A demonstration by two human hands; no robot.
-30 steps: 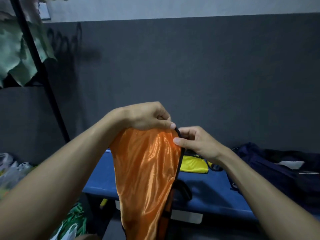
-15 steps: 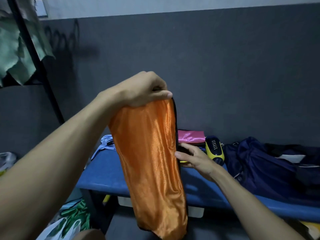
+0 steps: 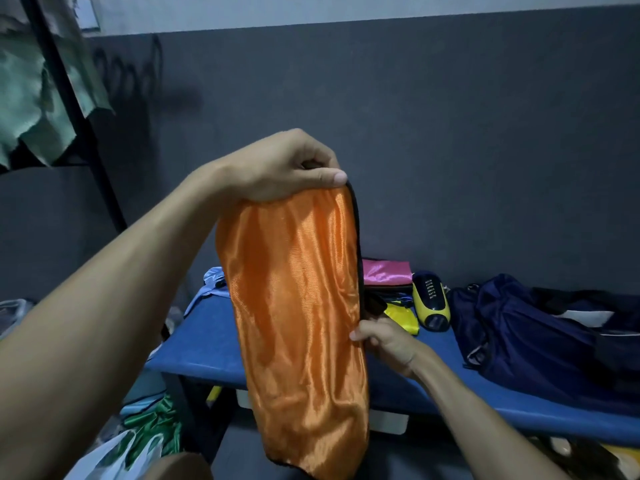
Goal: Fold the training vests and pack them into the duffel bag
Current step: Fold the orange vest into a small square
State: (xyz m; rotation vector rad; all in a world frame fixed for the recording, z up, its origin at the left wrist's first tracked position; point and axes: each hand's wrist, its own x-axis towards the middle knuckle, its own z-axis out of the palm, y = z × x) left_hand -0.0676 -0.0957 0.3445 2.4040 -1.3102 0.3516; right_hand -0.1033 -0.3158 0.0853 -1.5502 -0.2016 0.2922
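Vest (image 3: 294, 306), orange, hangs lengthwise above the blue surface (image 3: 207, 355): left hand (image 3: 287, 168) fingers pinch its top; right hand (image 3: 384, 341), having slid down, pinches its black-trimmed edge, readying the next fold.

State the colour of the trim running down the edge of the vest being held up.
Black trim on the shiny orange vest, seen in the head view.

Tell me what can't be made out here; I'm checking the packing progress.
- Bag contents: head view, its own dark folds hide the inside; the right edge cuts it off.
- Pink vest: partly behind the orange vest.
- Right hand fingers: tucked behind the orange vest's edge.
- Orange vest's fold count: only its front face shows, held up by the left hand.
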